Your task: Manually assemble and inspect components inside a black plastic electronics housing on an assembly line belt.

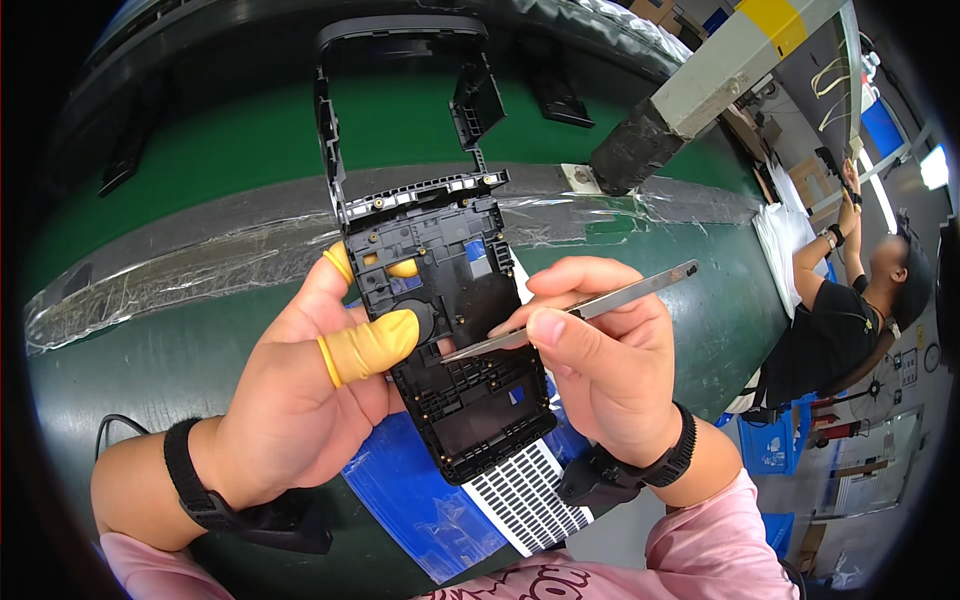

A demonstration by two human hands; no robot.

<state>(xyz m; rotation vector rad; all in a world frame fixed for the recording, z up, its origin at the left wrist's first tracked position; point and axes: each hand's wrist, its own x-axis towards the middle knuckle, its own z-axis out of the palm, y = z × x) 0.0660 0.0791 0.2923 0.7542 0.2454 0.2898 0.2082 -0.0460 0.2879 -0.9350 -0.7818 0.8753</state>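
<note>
Blue sheet (420, 500) and perforated white strip (525, 495) on green tabletop (150, 340), below hands. Left hand (300, 390), yellow finger cots, grip closed around black phone frame (440, 330), held upright above tabletop. Right hand (600, 350) grip pinching metal tweezers (580, 312), tips at frame's middle. Seated person (850, 310) far right.

1. Black plastic phone frame (440, 330), inner side up (ribbed, with small blue patches), held tilted above the green belt.
2. Slim metal tweezers (570, 315), tips touching the frame's middle.
</note>
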